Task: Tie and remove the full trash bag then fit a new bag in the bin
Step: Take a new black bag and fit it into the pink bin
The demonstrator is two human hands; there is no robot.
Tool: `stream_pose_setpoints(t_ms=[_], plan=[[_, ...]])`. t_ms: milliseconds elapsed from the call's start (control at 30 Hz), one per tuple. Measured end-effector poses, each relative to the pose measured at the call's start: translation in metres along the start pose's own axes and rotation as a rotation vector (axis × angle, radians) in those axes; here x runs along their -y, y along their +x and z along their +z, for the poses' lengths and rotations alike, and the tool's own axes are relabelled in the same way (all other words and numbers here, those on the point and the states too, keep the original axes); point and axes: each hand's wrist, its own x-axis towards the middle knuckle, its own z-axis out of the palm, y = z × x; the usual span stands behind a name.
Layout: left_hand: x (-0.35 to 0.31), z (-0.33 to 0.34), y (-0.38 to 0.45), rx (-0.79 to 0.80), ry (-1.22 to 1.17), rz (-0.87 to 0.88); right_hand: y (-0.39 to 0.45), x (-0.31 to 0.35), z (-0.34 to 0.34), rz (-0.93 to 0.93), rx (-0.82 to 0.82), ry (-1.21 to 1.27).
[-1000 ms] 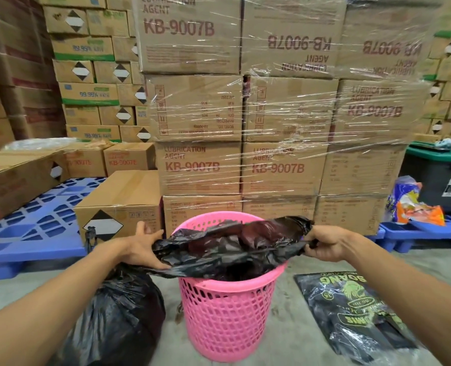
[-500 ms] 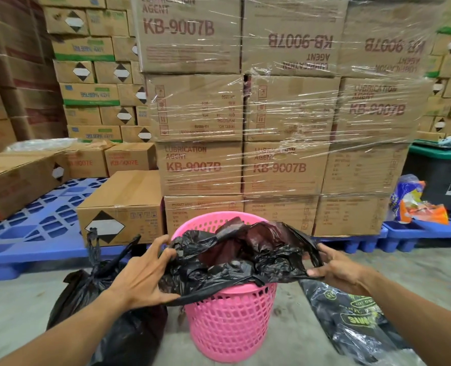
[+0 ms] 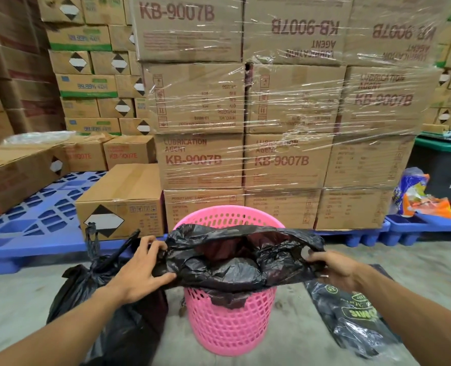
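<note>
A pink perforated bin (image 3: 229, 323) stands on the concrete floor in front of me. A new black bag (image 3: 235, 262) is spread over its mouth, its opening gaping upward, and its front edge hangs over the near rim. My left hand (image 3: 140, 270) grips the bag's left edge and my right hand (image 3: 335, 268) grips its right edge. The full black trash bag (image 3: 108, 313), tied at the top, sits on the floor left of the bin, partly behind my left forearm.
A printed black pack of bags (image 3: 356, 318) lies on the floor to the right. Shrink-wrapped cartons (image 3: 245, 159) on blue pallets (image 3: 34, 233) rise close behind the bin. A colourful plastic wrapper (image 3: 420, 196) and a dark tote (image 3: 446, 170) sit at far right.
The bag's mouth has been pulled wider open and lowered over the bin's near rim. Both hands shifted slightly outward and down along its edges.
</note>
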Motion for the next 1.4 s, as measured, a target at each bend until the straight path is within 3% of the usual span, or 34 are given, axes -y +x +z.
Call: stream_pose_setpoints(t_ms=[133, 233, 300, 367, 467, 633, 800, 967, 1067, 1167, 1267, 1333, 1400], plan=[[0.0, -0.008, 0.011, 0.168, -0.373, -0.173, 0.007, 0.008, -0.006, 0.087, 0.047, 0.091], [0.01, -0.01, 0.033, 0.223, -0.506, -0.328, 0.016, 0.008, -0.009, 0.121, -0.135, -0.2], [0.047, 0.004, 0.065, 0.202, -0.475, -0.422, 0.027, 0.011, -0.01, 0.153, -0.248, -0.223], [0.044, 0.004, 0.078, 0.156, -0.394, -0.534, 0.033, 0.016, -0.006, 0.178, -0.264, -0.079], [0.004, -0.009, 0.071, 0.118, -0.289, -0.459, 0.032, 0.031, 0.008, 0.213, -0.195, 0.135], [0.004, -0.012, 0.095, -0.111, -0.343, -0.527, 0.052, 0.033, 0.014, 0.173, -0.129, -0.065], [0.008, -0.012, 0.121, -0.213, -0.493, -0.63, 0.076, 0.013, 0.022, 0.133, -0.096, -0.07], [0.007, -0.012, 0.135, -0.347, -0.227, -0.489, 0.092, 0.015, 0.025, -0.039, -0.278, -0.391], [0.003, -0.017, 0.143, -0.345, -0.046, -0.379, 0.098, 0.032, 0.017, -0.102, -0.344, -0.575], [0.006, -0.02, 0.155, -0.227, -0.096, -0.397, 0.101, 0.05, 0.009, -0.03, -0.263, -0.262], [0.015, -0.017, 0.164, -0.104, -0.179, -0.406, 0.099, 0.058, 0.012, -0.026, -0.025, -0.101], [0.016, -0.013, 0.166, -0.079, -0.226, -0.338, 0.096, 0.061, 0.014, -0.08, 0.023, -0.135], [0.012, -0.008, 0.165, -0.035, -0.285, -0.25, 0.092, 0.064, 0.014, -0.191, -0.016, -0.383]])
